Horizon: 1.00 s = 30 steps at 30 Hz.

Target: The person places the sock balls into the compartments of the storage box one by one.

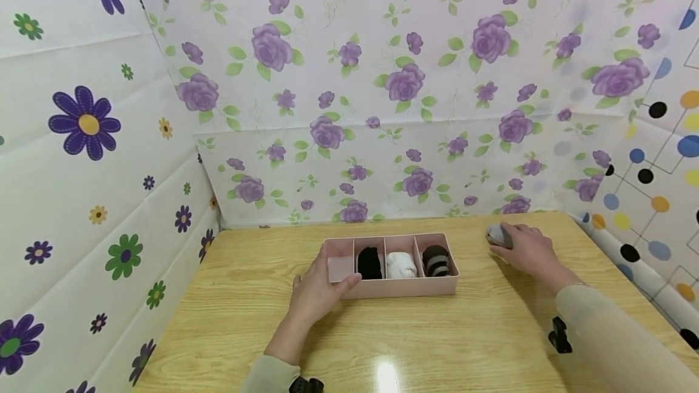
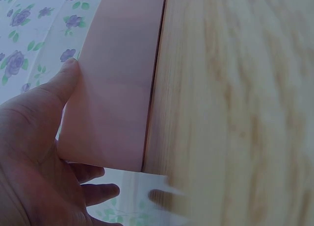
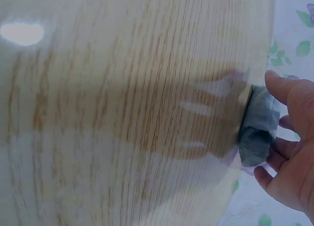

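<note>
A pink four-compartment organizer box (image 1: 401,288) rests on the wooden table. My left hand (image 1: 319,296) holds its near left corner, thumb over the front rim and fingers along the left end. In the left wrist view the thumb sits at the top edge of the pink wall (image 2: 113,88). The leftmost compartment shows a bare floor; then come a rolled black sock (image 1: 369,263), a white one (image 1: 401,265) and a dark striped one (image 1: 436,261). At the table's far right, my right hand (image 1: 528,250) grips a rolled grey sock (image 1: 498,236), low over the wood.
The wooden table (image 1: 262,320) ends at a back wall of rose-patterned sheeting (image 1: 327,168). Flower-print sheeting (image 1: 109,211) stands along the left side, dotted sheeting (image 1: 650,223) along the right. Light glares off the tabletop near the front.
</note>
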Available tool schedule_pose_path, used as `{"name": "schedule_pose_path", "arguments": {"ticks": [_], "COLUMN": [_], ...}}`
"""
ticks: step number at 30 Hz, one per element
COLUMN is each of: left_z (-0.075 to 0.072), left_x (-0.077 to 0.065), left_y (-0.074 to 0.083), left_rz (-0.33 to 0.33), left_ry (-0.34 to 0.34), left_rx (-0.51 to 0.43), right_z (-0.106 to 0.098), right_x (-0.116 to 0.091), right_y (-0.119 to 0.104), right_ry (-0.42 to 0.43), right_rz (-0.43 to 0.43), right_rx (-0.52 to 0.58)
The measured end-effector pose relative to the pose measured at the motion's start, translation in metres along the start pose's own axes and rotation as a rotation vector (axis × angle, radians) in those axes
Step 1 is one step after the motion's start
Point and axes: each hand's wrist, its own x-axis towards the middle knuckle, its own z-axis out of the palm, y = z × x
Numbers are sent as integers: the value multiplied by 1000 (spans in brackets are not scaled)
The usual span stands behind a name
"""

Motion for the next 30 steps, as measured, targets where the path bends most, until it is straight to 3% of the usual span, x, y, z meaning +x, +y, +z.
{"name": "schedule_pose_path", "arguments": {"ticks": [19,23,30], "left_z": [0,0,1], "left_x": [0,0,0], "left_y": [-2,-1,0], "left_rz": [-13,-13,-8], "left_ry": [-10,-8,-7], "left_rx": [10,9,-2], "right_z": [3,4,6], "right_x": [-6,-7,-7], "right_y": [3,4,6], "right_ry": [0,-17,-22], "right_rz": [-74,-66,-47], "right_rx": [53,93,70]}}
